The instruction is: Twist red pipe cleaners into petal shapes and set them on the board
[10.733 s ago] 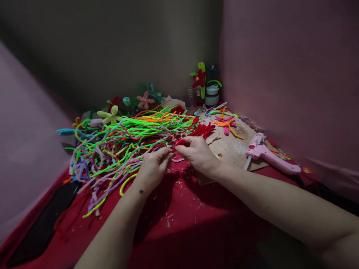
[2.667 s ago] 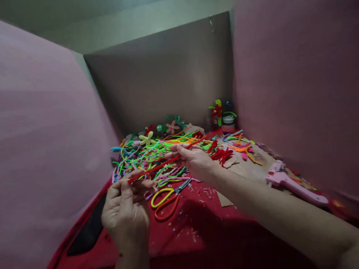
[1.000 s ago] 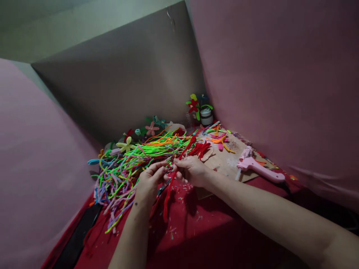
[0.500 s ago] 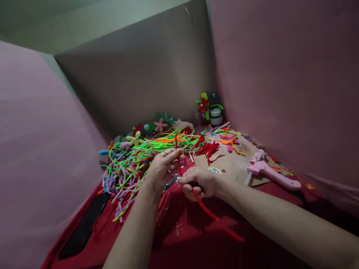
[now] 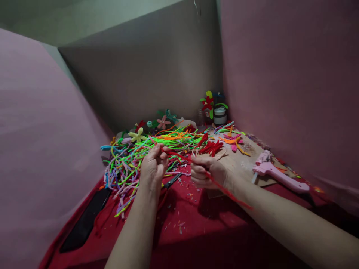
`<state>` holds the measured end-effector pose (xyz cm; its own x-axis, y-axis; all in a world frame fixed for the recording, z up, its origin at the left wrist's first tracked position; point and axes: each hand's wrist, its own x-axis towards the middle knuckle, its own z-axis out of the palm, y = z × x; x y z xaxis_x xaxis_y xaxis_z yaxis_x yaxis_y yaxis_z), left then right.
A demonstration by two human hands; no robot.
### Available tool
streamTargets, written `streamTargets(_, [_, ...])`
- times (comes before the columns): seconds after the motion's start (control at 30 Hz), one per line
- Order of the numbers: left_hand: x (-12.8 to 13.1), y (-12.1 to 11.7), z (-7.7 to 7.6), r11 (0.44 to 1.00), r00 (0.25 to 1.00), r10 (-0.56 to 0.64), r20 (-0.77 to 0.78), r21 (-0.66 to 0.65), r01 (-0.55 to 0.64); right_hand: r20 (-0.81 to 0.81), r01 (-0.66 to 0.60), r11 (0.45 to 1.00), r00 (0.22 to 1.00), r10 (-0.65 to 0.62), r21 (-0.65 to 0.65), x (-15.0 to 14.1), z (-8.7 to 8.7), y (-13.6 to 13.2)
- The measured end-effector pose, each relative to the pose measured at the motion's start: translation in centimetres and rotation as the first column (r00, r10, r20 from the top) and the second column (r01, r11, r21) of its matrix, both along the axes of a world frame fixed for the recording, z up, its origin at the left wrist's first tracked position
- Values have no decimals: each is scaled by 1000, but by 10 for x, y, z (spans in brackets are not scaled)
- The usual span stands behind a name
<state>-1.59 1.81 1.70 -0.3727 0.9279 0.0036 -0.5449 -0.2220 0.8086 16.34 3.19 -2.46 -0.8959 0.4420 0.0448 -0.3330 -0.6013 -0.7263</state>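
A red pipe cleaner (image 5: 179, 155) runs between my two hands above the red cloth. My left hand (image 5: 154, 164) pinches one end of it between thumb and fingers. My right hand (image 5: 209, 172) is closed around it farther along, and its loose tail trails over the right wrist, slightly blurred. Beneath and between the hands lie scissors (image 5: 172, 181), their handles partly hidden by my left wrist. Behind the hands spreads a large heap of colourful pipe cleaners (image 5: 168, 144), mostly green, orange and lilac. A bunch of short red pieces (image 5: 211, 147) lies just beyond my right hand.
A pink glue gun (image 5: 269, 170) rests on a cardboard sheet (image 5: 241, 168) at the right. On the left lies a black phone-like slab (image 5: 86, 220). Fuzzy flowers (image 5: 137, 135) and a lidded jar (image 5: 220, 116) stand at the back, near the walls.
My hands have moved apart sideways, and the red pipe cleaner has swung from nearly upright to stretched across between them. The view has shifted slightly.
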Motion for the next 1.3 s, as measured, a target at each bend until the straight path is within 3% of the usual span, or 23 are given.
streamTargets(0.1, [-2, -1, -5, 1000, 1000, -3, 12, 1, 3, -107, 252, 959, 958, -266, -129, 0, 3, 5])
streamTargets(0.17, [2, -3, -9, 1000, 1000, -12, 23, 0, 12, -128, 339, 919, 921, -368, -204, -3, 2, 8])
streamTargets(0.23, [8, -5, -13, 999, 999, -30, 28, -12, 30, -94, 345, 922, 927, -364, -174, -7, 0, 8])
streamTargets(0.37, [20, -11, -21, 991, 993, -116, -8, -63, 115, -22, 343, 938, 939, -342, 48, -16, -5, -1])
streamTargets(0.53, [24, -18, -30, 977, 976, -196, -92, -107, 186, -6, 512, 848, 856, -516, 138, -24, -12, -2])
streamTargets(0.7, [28, -26, -35, 960, 932, -264, -250, -167, 227, 41, 559, 790, 809, -586, 253, -25, -16, 1])
streamTargets(0.87, [30, -31, -36, 968, 910, -248, -332, -119, 220, 66, 615, 748, 760, -647, 250, -24, -14, -1])
streamTargets(1.3, [27, -38, -41, 984, 911, -178, -372, -68, 164, 53, 595, 747, 771, -635, 297, -22, -6, -7])
